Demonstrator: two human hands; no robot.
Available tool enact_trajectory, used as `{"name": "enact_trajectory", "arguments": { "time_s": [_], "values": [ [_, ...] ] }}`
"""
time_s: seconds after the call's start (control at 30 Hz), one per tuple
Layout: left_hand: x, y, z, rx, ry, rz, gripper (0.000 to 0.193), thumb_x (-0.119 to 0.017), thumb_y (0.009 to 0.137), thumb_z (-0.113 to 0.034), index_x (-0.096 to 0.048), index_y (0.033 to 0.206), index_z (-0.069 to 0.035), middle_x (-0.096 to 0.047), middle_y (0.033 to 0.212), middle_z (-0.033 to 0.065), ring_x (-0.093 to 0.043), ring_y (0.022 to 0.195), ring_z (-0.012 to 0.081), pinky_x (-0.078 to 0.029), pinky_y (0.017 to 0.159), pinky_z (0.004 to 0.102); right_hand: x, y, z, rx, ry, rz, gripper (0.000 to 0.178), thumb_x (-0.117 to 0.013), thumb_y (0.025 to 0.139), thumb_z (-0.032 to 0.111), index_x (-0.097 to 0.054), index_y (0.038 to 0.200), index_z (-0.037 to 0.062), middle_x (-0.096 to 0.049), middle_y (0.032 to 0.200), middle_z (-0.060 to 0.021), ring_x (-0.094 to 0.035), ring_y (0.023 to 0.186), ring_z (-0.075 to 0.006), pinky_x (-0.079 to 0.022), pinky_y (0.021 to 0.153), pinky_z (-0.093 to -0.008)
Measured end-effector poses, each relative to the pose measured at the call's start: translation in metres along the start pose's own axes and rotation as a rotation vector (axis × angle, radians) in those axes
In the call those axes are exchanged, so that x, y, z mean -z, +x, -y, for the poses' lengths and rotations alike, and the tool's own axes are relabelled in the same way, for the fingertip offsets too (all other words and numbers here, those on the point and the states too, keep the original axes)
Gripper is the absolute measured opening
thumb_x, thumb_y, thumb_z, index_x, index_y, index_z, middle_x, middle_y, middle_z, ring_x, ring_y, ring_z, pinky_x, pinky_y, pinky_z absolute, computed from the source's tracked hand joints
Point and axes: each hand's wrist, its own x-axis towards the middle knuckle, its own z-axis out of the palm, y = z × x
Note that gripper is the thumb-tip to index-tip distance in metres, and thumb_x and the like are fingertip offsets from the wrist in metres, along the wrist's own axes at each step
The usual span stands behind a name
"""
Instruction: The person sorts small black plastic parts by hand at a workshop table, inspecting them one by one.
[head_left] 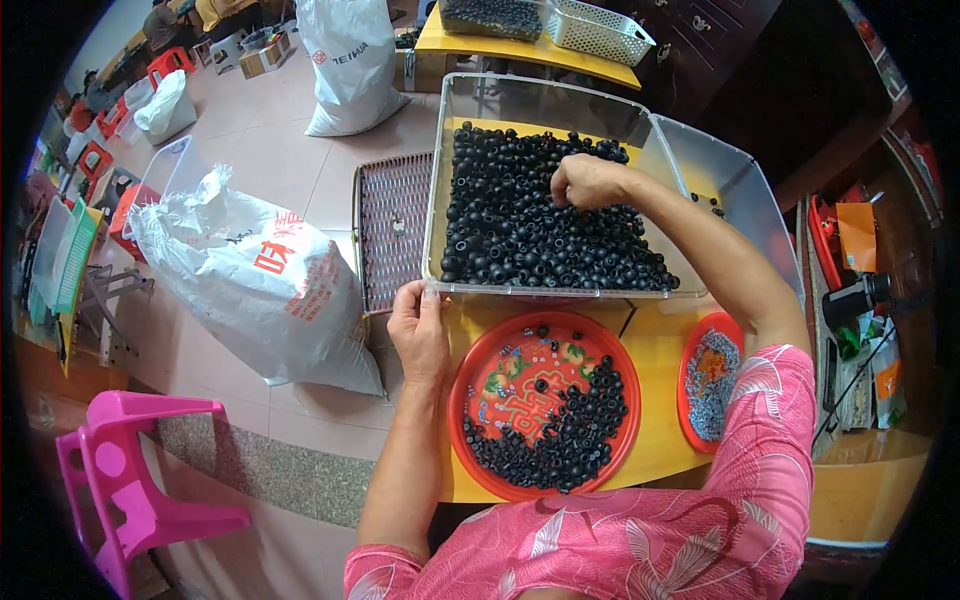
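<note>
A large clear plastic bin (437, 200) stands ahead of me on the yellow table, tilted or level I cannot tell. Small round black pieces (530, 225), some with a hole showing, fill much of it. At the bin's near left corner my left hand (418, 325) grips the rim, thumb uppermost. Over the pieces inside, my right hand (590, 183) has its fingers curled downward; what they hold is hidden. Nearer to me lies a red round tray (465, 400) with a printed pattern, and smaller black pieces (575, 425) are heaped along its near and right side.
Right of the tray, a red dish (690, 425) holds small grey and orange bits. Another clear bin (745, 180) adjoins the large one. Full white sacks (270, 290) and a pink stool (140, 470) stand on the left floor. A white basket (600, 35) is on the far table.
</note>
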Motion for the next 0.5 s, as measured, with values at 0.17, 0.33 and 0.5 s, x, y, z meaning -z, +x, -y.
{"name": "enact_trajectory", "arguments": {
  "time_s": [0.17,0.33,0.5],
  "values": [
    [-0.001,0.0,-0.003,0.01,0.024,0.008,0.008,-0.05,0.087,-0.006,-0.056,0.088,0.0,-0.056,0.077,0.0002,-0.05,0.067,0.0061,-0.042,0.063,0.0196,-0.019,-0.003,0.014,0.03,-0.052,-0.075,0.017,-0.057,0.069,0.009,-0.065,0.082,0.0025,-0.064,0.083,-0.0161,-0.061,0.082,-0.0293,-0.048,0.073,-0.0359],
    [-0.003,-0.001,-0.002,-0.013,0.029,0.005,0.009,-0.05,0.088,-0.006,-0.056,0.088,0.0,-0.055,0.077,0.0,-0.05,0.068,0.0062,-0.042,0.063,0.0196,-0.02,-0.003,0.022,0.016,-0.199,-0.045,0.017,-0.059,0.068,0.011,-0.064,0.081,0.0016,-0.063,0.081,-0.0171,-0.061,0.08,-0.0301,-0.048,0.071,-0.0383],
    [-0.003,-0.002,-0.002,-0.01,0.062,0.027,0.009,-0.049,0.088,-0.007,-0.055,0.089,0.0,-0.055,0.078,-0.0001,-0.05,0.068,0.0064,-0.042,0.063,0.0196,0.019,-0.033,0.008,-0.02,-0.056,-0.197,0.019,-0.056,0.064,0.01,-0.063,0.079,-0.0001,-0.062,0.078,-0.0199,-0.062,0.076,-0.0305,-0.048,0.07,-0.0382]
  ]
}}
